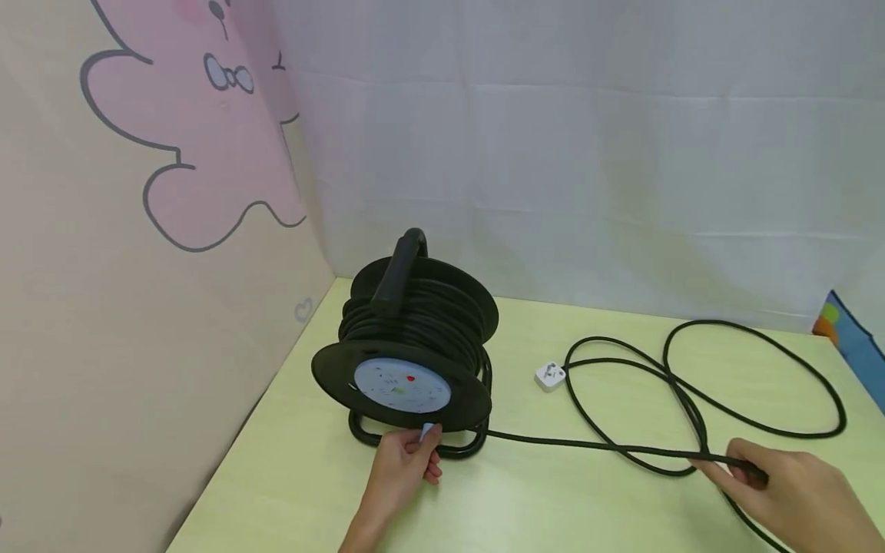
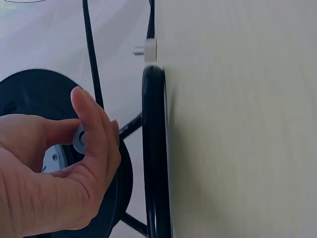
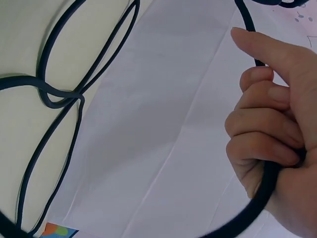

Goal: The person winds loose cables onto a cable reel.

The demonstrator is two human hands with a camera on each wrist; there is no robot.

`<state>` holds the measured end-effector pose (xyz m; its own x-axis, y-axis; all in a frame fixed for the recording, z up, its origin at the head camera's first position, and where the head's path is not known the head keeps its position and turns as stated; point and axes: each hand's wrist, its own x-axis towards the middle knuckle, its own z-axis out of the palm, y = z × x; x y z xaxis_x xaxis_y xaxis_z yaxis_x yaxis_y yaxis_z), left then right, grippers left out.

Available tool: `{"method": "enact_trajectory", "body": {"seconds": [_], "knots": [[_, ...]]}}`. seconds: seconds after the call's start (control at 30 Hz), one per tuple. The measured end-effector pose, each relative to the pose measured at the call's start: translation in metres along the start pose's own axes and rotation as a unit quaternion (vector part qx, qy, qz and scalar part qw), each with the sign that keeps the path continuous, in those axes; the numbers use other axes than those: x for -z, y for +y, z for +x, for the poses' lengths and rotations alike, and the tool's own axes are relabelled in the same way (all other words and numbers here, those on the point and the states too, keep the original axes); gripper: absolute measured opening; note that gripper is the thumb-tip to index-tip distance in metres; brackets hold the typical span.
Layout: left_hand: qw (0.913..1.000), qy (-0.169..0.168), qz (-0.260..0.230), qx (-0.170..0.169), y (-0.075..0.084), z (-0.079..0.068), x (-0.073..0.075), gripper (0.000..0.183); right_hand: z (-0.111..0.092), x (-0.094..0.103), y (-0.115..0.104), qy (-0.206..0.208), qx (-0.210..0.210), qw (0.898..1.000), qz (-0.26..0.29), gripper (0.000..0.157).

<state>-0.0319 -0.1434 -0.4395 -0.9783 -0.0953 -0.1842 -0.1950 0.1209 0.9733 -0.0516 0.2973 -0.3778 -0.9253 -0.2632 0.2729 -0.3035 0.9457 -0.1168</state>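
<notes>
A black cable reel [image 1: 422, 311] stands left of centre on the table, its handle up and a pale round disc [image 1: 401, 385] on its near side. My left hand [image 1: 399, 470] pinches the small grey knob [image 2: 79, 140] at the lower edge of the reel's near flange, between thumb and fingers. From the reel's base, black cable [image 1: 553, 442] runs right, nearly straight, to my right hand [image 1: 795, 484]. In the right wrist view the fingers [image 3: 262, 121] curl round that cable, and the index finger lies extended along it.
Loose loops of cable [image 1: 767, 422] lie on the right of the pale yellow table [image 1: 276, 476]. A white plug [image 1: 550, 376] rests between them and the reel. Behind hangs a white cloth [image 1: 553, 153]; a wall with a pink cartoon figure [image 1: 207, 153] bounds the left.
</notes>
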Motion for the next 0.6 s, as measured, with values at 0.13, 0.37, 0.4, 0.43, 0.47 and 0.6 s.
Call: {"method": "enact_trajectory", "body": {"seconds": [0.13, 0.37, 0.4, 0.43, 0.47, 0.6], "knots": [[0.9998, 0.000, 0.013, 0.014, 0.000, 0.000, 0.016, 0.035, 0.001, 0.003, 0.012, 0.040, 0.001, 0.999, 0.028, 0.053], [0.9974, 0.049, 0.018, 0.050, -0.004, 0.001, 0.046, 0.033, 0.001, 0.008, 0.051, 0.092, -0.043, 0.991, 0.084, 0.057], [0.9967, 0.057, 0.019, 0.055, -0.004, 0.001, 0.049, 0.032, 0.002, 0.008, 0.054, 0.104, -0.046, 0.988, 0.102, 0.056], [0.9961, 0.063, 0.018, 0.060, -0.004, 0.001, 0.052, 0.032, 0.002, 0.009, 0.056, 0.107, -0.050, 0.986, 0.116, 0.055], [0.9953, 0.070, 0.018, 0.064, -0.003, 0.002, 0.054, 0.032, 0.003, 0.009, 0.058, 0.111, -0.049, 0.985, 0.126, 0.055], [0.9932, 0.084, 0.017, 0.078, -0.001, 0.002, 0.063, 0.033, 0.004, 0.011, 0.065, 0.078, -0.079, 0.987, 0.119, 0.055]]}}
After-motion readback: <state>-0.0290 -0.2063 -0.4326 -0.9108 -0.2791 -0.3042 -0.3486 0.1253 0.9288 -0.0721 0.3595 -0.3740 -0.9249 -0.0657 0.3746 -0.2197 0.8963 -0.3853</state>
